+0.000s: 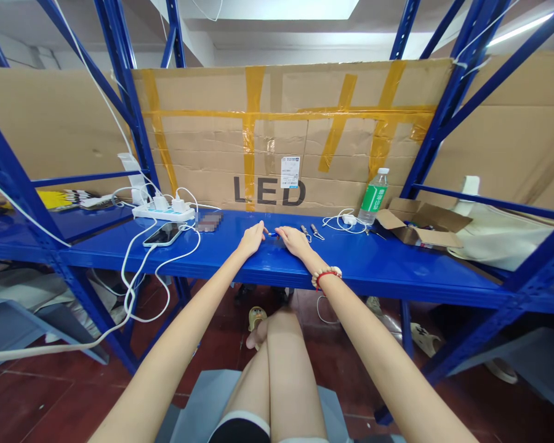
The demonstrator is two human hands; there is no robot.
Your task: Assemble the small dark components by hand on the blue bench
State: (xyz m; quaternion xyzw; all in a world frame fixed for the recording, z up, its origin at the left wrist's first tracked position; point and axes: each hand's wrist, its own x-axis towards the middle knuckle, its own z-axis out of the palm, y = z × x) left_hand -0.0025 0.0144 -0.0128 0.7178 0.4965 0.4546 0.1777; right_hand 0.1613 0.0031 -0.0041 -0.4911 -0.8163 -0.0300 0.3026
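Note:
Over the blue shelf top [240, 261], my left hand [252, 239] is curled with its fingertips bent down toward the middle. My right hand [294, 241] is closed on a small slim blue object [272, 234] with a shiny part, which bridges the gap between both hands; its kind is too small to tell. Whether the left fingers grip its end or something else is hidden. Just beyond my right hand lie two small grey metal pieces with wire loops, one piece [306, 232] nearer and the other [317, 232] farther right.
To the left, a white power strip [164, 212] with chargers and trailing cables stands behind a phone [164, 235]. At right are a coiled white cable [339, 221], a green-labelled bottle [373, 198] and an open cardboard box [422, 229]. A cardboard panel [203, 154] closes the back; blue posts frame the sides.

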